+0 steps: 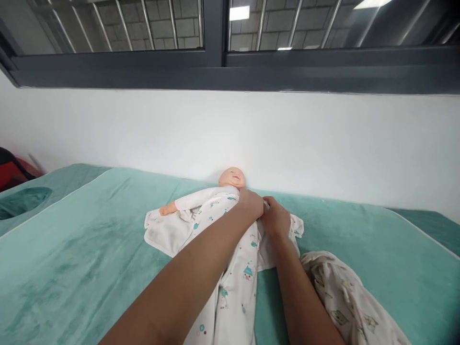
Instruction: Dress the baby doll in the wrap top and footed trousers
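Green bedding [100, 239] bore the doll [230, 178], face-up beside the wall [215, 129]. Left hand [252, 203] and right hand [276, 216] met near the suit's [247, 268] shoulder, both curled; whether they gripped it was hidden.

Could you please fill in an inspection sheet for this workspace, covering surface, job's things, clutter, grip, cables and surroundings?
Surface: green cover, creased in places; oval hollow at left.
Job's things: doll face up, head near the wall; white printed clothes on it.
Clutter: crumpled printed cloth at right.
Grip: left hand and right hand close together at the clothes; fingertips mostly hidden.
Cables: nothing seen.
Surroundings: white wall; dark window frame, metal bars beyond; red-and-black item at left edge, unclear.
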A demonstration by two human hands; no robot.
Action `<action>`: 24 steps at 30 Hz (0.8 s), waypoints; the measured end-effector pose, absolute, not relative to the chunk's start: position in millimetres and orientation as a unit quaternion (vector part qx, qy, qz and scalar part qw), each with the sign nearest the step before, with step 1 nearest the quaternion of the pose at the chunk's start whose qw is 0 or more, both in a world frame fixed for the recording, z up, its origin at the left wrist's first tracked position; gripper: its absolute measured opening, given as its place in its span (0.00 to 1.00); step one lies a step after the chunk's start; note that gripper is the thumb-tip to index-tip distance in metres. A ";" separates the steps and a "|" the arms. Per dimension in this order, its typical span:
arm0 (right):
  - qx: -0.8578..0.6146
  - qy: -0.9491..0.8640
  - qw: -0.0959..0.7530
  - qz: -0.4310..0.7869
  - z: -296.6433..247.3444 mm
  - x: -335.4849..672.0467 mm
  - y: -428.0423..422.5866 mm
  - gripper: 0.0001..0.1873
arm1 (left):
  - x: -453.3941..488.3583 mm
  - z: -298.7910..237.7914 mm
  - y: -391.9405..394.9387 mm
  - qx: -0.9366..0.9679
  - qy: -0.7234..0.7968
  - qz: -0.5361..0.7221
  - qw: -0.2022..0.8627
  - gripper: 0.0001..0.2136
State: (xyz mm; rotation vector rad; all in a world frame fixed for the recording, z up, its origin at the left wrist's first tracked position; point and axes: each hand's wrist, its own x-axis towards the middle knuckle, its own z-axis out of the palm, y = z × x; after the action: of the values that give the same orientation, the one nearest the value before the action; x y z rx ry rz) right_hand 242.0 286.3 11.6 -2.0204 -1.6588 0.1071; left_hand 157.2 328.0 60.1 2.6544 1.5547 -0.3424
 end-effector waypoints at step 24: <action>-0.673 -0.477 0.502 0.259 17.9 268.0 296.8 0.15 | 51.1 131.7 320.5 0.840 0.528 -0.101 0.067 0.16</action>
State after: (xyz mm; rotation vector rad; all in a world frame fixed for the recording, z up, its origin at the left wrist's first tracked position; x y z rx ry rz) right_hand 268.0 296.8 17.9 -1.6261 -1.1514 0.6265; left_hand 51.1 320.5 131.7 2.5337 1.5931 -0.3037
